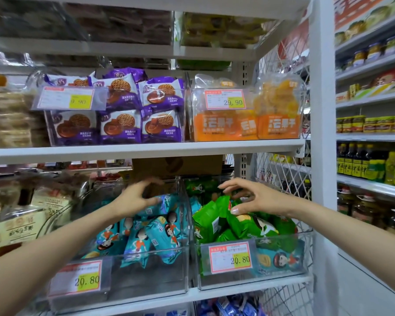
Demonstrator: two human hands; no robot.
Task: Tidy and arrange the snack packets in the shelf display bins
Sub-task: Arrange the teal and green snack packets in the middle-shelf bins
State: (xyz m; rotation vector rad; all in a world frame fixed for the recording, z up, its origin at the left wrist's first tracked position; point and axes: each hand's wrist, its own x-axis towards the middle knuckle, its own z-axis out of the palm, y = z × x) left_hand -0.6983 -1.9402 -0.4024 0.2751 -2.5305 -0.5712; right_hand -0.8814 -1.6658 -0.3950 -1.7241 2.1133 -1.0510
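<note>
Two clear display bins stand side by side on the lower shelf. The left bin point(146, 279) holds several teal snack packets point(162, 231) lying loosely. The right bin point(255, 281) is heaped with green snack packets point(244, 224), and one teal packet point(281, 258) lies at its front right corner. My left hand point(136, 198) reaches over the back of the teal pile with fingers spread; it is blurred, and its thumb is by a teal packet. My right hand point(251, 197) hovers over the green heap with fingers splayed, its thumb tip touching a green packet.
The shelf above carries purple biscuit packets point(121, 110) and orange dried-fruit bags point(276, 110) in clear bins. A cardboard box point(176, 166) sits behind the lower bins. White wire mesh point(285, 174) closes the shelf's right side. Bottles point(360, 163) fill the neighbouring aisle shelves.
</note>
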